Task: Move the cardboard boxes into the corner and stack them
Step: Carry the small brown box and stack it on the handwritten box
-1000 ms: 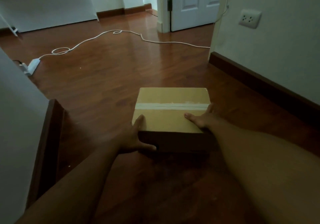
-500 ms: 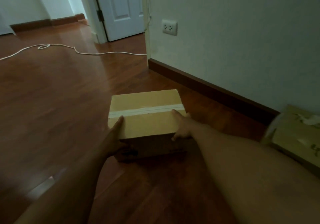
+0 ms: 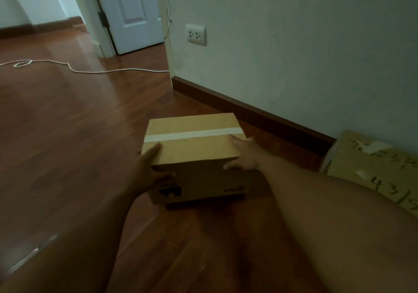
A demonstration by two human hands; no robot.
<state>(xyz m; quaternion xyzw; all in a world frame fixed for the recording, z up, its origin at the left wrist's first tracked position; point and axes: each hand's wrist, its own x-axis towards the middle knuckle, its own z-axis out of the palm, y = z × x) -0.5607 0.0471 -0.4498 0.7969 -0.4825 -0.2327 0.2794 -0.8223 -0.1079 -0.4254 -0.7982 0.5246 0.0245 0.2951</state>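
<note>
A small brown cardboard box (image 3: 192, 147) with a white tape strip across its top is held just above the wooden floor, near the middle of the view. My left hand (image 3: 149, 170) grips its left side and my right hand (image 3: 244, 157) grips its right side. A black printed mark shows on its near face. A second, larger cardboard box (image 3: 375, 168) with handwritten numbers lies by the wall at the right edge, partly hidden behind my right forearm.
A white wall with a dark baseboard (image 3: 248, 109) runs along the right, with a power socket (image 3: 196, 34) on it. A white cable (image 3: 90, 69) lies across the floor at the back left. A white door (image 3: 131, 12) stands behind.
The view has swung to the right along the wall, with the box carried along in both hands. The box's near face now shows, and more of the larger box at right has come into view.
</note>
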